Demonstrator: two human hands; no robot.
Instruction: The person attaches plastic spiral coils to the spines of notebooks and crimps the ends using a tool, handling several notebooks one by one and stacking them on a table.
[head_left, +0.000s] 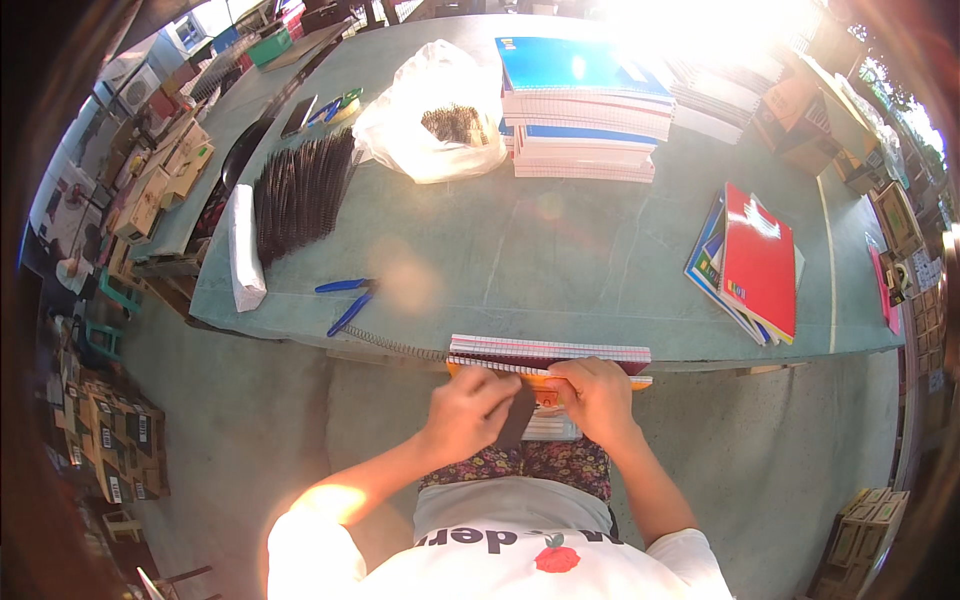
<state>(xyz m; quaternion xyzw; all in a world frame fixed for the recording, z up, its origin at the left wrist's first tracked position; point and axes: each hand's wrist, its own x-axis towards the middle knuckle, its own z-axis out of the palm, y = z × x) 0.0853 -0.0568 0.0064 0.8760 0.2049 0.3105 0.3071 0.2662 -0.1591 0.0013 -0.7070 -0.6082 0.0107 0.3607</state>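
A notebook block (630,354) with white page edges and an orange cover is held upright at the table's near edge. My right hand (598,393) grips its near side, thumb on the orange cover. Along its spine, at the left part, my left hand (468,408) is closed with curled fingers; what they pinch is hidden. A dark flat piece (515,418) hangs beside those fingers. From the block's left end a thin dark spiral coil (400,347) sticks out over the table edge. Close to the coil's far end lie blue-handled pliers (350,300), jaws toward the right.
A bundle of dark spiral coils (305,195) lies at left beside a long white block (244,250). Farther back are a plastic bag (400,125) holding coils and a stack of notebooks (585,150). Several notebooks with a red one (758,265) on top lie at right.
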